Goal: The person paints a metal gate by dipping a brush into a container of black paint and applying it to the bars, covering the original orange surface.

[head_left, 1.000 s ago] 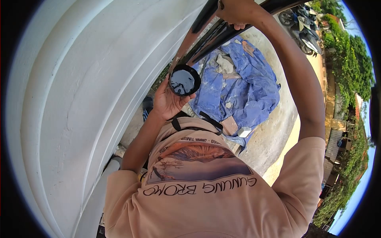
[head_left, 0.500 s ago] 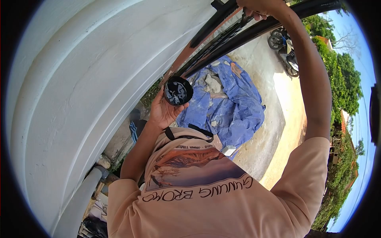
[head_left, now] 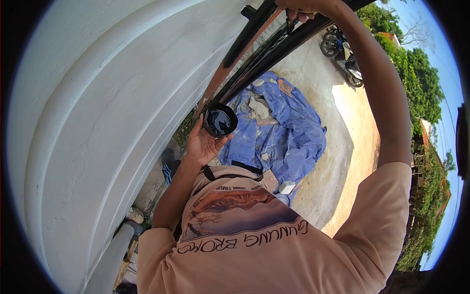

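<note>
My left hand point(head_left: 202, 146) is curled round the side of a small black cup point(head_left: 213, 131), at waist height. Glossy black liquid, looking like paint point(head_left: 220, 121), lies inside it. High at the upper edge of the view, my right hand point(head_left: 302, 9) is closed beside a metal railing point(head_left: 274, 55); the frame cuts off part of it. A small dark piece shows under its fingers, too hidden to name. Much of the railing is black and shiny, while one bar point(head_left: 215, 81) shows reddish brown on its lower stretch.
A white ridged wall point(head_left: 112, 112) rises close on my left. Below lies a crumpled blue tarp point(head_left: 289, 127) with rubble pieces point(head_left: 259, 108) on it. A motorcycle point(head_left: 342, 56) stands on the pavement beyond, with trees point(head_left: 421, 83) at the right.
My right hand has shifted slightly left in view along the railing, as the whole view moved a little. The cup stays in my left hand, its liquid's reflections changed.
</note>
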`<state>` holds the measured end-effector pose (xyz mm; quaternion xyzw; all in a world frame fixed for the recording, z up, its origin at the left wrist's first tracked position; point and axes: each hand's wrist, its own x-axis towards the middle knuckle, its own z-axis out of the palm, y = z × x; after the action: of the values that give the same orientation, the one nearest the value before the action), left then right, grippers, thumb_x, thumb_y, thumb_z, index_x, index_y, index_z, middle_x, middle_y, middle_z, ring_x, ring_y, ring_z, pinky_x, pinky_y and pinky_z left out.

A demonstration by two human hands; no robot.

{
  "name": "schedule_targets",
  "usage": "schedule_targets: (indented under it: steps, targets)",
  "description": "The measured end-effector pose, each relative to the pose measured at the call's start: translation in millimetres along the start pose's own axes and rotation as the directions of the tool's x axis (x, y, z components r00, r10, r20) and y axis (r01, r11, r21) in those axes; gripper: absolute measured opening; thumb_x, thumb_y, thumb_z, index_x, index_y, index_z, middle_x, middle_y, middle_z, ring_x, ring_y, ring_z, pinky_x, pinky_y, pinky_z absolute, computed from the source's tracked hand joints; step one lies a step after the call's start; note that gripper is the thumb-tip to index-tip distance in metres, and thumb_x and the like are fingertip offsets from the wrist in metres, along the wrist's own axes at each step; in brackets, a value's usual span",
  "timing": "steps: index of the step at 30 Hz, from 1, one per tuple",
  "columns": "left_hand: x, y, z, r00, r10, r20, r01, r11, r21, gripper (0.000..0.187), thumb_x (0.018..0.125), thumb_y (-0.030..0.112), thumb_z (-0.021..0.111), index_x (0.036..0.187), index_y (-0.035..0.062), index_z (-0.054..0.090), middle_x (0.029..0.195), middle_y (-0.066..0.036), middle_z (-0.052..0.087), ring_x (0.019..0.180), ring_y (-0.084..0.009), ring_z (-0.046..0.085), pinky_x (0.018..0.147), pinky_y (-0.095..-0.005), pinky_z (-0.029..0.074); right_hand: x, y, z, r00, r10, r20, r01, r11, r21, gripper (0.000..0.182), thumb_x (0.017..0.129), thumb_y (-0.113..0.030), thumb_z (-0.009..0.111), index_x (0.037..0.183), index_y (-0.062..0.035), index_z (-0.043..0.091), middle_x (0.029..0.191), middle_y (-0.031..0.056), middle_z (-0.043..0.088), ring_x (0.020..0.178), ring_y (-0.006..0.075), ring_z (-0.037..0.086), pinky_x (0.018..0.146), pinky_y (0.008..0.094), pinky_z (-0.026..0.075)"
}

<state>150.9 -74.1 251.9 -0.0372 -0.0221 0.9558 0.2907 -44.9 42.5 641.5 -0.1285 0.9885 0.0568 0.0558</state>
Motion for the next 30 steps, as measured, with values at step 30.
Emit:
schedule_targets:
  steps: [30]
  targets:
    - [23.0, 14.3, 22.1, 0.995, -0.092, 0.039, 0.092, 0.996, -0.010, 0.063, 0.099, 0.053, 0.047, 0.129, -0.0009, 0.057, 0.113, -0.026, 0.067, 0.098, -0.0397, 0.070, 0.078, -0.0395, 0.065, -124.4, -4.2, -41.7, 0.820, -0.385, -0.423, 0.168, 0.869, -0.465, 0.013, 0.087, -0.006, 0.061, 0.099, -0.0014, 0.064, 0.081, 0.0180, 0.066, 0.069, 0.0372, 0.064, 0.063, 0.0435, 0.051]
